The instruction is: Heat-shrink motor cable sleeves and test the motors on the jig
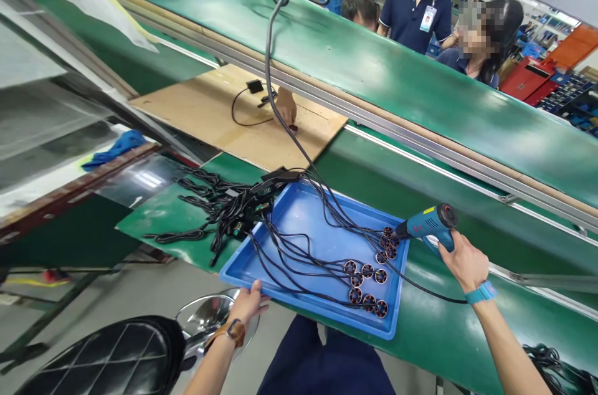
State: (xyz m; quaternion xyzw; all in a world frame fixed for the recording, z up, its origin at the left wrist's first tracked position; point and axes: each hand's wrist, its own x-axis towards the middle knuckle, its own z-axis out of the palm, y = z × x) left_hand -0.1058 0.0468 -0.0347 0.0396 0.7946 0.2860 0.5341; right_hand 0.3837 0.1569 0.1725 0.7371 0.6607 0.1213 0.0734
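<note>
Dark trousers [322,364] of the seated or standing operator occupy the lower middle of the view, directly below the work surface. Heat gun [427,223]: positioned at the right end of the blue tray [311,306], nozzle directed at a cluster of round parts [391,252]. The right hand [467,261] grasps the gun's handle, fingers wrapped around it; a blue wristband [481,292] is fitted at the wrist. A second group of round parts [368,303] lies near the tray's front right corner. Black leads [343,214] run from the parts leftward across the tray. The left hand [247,304] touches the tray's near left edge, thumb at the rim; whether it clamps the rim cannot be told. Coiled cables [228,211] lie on the green worktop [154,211], just left of the tray. Beyond the tray, a co-worker's hand [286,107] reaches down to a small dark part on a brown board [200,105]. Farther back, a green belt [374,83] crosses the view, with co-workers behind it.
</note>
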